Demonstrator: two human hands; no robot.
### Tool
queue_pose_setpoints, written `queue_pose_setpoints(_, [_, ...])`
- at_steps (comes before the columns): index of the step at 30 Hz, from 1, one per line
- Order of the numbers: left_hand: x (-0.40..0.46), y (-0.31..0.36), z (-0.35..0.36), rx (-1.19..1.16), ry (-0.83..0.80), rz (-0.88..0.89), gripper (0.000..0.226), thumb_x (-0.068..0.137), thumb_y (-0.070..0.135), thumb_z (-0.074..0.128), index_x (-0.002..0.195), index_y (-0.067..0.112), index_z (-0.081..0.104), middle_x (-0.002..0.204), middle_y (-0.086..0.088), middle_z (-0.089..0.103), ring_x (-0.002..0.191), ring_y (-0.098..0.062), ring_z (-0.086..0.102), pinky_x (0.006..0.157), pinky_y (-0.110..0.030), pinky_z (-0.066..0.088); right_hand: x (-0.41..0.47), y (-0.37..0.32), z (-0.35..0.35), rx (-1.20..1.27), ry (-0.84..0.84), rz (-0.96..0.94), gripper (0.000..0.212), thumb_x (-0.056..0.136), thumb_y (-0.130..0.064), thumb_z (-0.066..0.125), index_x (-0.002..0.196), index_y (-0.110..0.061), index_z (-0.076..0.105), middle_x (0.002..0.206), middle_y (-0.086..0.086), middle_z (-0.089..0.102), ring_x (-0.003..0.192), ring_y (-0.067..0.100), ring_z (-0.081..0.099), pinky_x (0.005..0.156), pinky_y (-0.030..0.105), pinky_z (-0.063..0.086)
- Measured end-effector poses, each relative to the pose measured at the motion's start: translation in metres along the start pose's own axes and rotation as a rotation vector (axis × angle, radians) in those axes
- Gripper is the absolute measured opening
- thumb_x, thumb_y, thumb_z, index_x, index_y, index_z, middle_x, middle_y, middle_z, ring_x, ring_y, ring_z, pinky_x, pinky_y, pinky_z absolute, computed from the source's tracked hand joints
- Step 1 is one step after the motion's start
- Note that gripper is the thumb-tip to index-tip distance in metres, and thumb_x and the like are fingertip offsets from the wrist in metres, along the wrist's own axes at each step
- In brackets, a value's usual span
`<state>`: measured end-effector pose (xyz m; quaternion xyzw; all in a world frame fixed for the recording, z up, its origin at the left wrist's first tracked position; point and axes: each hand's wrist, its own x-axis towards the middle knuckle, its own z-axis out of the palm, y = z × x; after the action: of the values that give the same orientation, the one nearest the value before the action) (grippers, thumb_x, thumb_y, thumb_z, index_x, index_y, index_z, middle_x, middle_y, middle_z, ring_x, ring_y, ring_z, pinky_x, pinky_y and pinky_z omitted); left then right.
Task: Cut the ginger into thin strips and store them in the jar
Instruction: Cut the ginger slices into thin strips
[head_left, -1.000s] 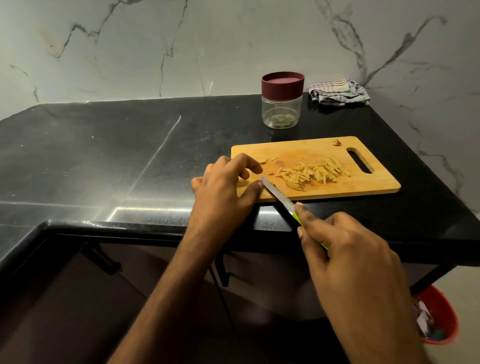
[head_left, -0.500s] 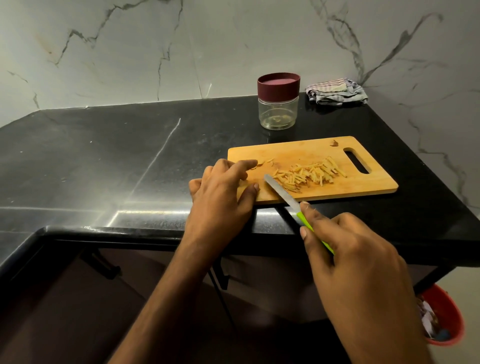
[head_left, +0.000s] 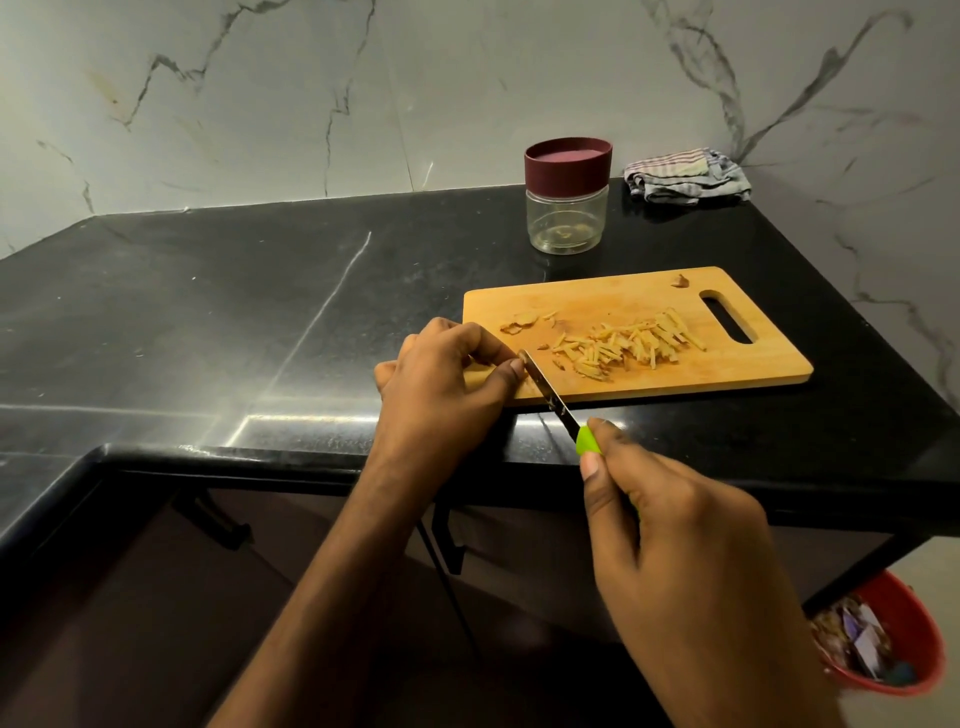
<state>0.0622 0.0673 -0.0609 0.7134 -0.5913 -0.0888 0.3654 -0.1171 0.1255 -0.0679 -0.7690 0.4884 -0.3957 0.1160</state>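
Two hands: left hand (head_left: 447, 384) fingers curled over something hidden (ginger?), right hand (head_left: 675, 540) fingers gripping the knife (head_left: 550, 397).

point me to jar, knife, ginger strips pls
jar (head_left: 567, 223): head view, on the clear body below the maroon lid.
knife (head_left: 551, 396): head view, on the blade, mid-length.
ginger strips (head_left: 631, 345): head view, on the middle of the pile on the board.
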Motion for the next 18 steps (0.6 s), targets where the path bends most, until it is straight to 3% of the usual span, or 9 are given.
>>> queue_pose_setpoints(4, [0.001,0.003,-0.001,-0.009,-0.015,-0.020,0.018,0.088,0.043,0.071,0.073,0.040,0.061,0.103,0.016,0.056,0.109,-0.012,0.050,0.090,-0.035,0.021,-0.002,-0.002,0.001,-0.020,-0.002,-0.013,0.042,0.090,-0.033,0.046,0.117,-0.011,0.069,0.075,-0.006,0.069,0.057,0.008,0.062,0.047,0.019,0.047])
queue_pose_setpoints(10, [0.003,0.005,-0.002,-0.034,-0.024,-0.029,0.022,0.087,0.041,0.073,0.068,0.041,0.061,0.097,0.018,0.056,0.106,-0.013,0.052,0.101,-0.050,0.039,0.011,-0.004,0.011,-0.023,-0.026,0.024,0.028,0.092,-0.026,0.056,0.113,-0.014,0.069,0.054,-0.013,0.044,0.044,0.005,0.048,0.041,0.012,0.027])
queue_pose_setpoints(14, [0.001,0.005,0.000,0.007,-0.030,-0.025,0.019,0.089,0.042,0.070,0.073,0.039,0.061,0.102,0.018,0.054,0.108,-0.012,0.050,0.091,-0.035,0.023,0.009,-0.002,0.007,-0.041,-0.073,0.012,0.031,0.093,-0.033,0.049,0.113,-0.018,0.068,0.049,-0.018,0.035,0.041,0.000,0.042,0.040,0.007,0.020])
queue_pose_setpoints(18, [0.001,0.004,0.000,0.026,-0.031,-0.010,0.013,0.090,0.042,0.068,0.080,0.037,0.063,0.101,0.018,0.052,0.107,-0.010,0.048,0.085,-0.032,0.018,-0.002,-0.002,-0.003,-0.058,-0.067,-0.002,0.033,0.090,-0.034,0.048,0.111,-0.018,0.070,0.051,-0.016,0.047,0.044,0.004,0.051,0.036,0.020,0.040])
